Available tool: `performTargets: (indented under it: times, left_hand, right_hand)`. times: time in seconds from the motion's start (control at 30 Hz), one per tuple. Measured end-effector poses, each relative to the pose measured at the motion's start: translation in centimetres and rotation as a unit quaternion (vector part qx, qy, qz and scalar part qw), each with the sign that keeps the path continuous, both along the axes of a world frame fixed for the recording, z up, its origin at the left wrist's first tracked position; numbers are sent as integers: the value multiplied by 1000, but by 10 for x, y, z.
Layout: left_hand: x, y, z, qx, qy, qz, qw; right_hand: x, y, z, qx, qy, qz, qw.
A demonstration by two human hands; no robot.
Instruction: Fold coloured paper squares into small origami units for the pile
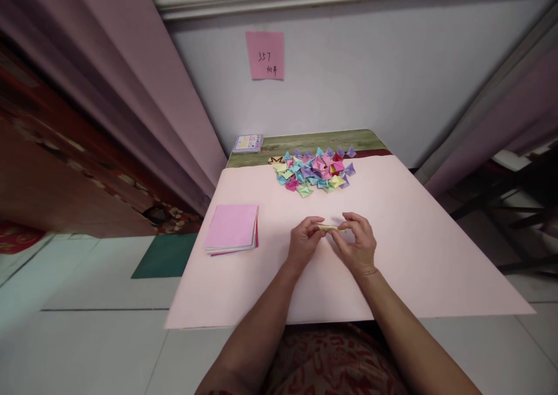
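Note:
Between my two hands is a small folded piece of pale yellow paper [330,228], held just above the pink-covered table [392,278]. My left hand [304,241] pinches its left end between thumb and fingers. On the other end, my right hand [358,245] is closed with thumb and fingertips. The paper is seen nearly edge-on, so its folded shape does not show fully. Beyond the hands lies a heap of folded paper boats [311,173] in pink, purple, blue, green and yellow. A stack of square coloured paper [232,226], pink on top, rests to the left.
A small pile of printed packets [248,143] sits at the table's far left corner. Behind the table, a pink note [265,56] is stuck to the white wall. Pinkish curtains [174,92] hang at both sides, and dark furniture [523,203] stands at the right.

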State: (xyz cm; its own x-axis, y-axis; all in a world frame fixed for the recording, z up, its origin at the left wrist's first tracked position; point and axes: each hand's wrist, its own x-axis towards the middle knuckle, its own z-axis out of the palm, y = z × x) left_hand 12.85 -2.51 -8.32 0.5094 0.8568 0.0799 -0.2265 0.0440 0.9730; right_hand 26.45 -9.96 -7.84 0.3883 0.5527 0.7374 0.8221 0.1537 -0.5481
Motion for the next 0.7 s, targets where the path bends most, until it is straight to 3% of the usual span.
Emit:
performTargets:
  times: [0.2,0.4,0.7]
  left_hand:
    - [-1,-4,2,40,36,-19,998]
    - [0,-1,-1,24,19,9,999]
    - [-2,-3,4,52,51,1,997]
  right_hand:
    - [-1,0,4,-28,-22,25,999]
    - [-2,-3,4,16,-6,11,1000]
    - [-2,-1,4,-19,-26,12,999]
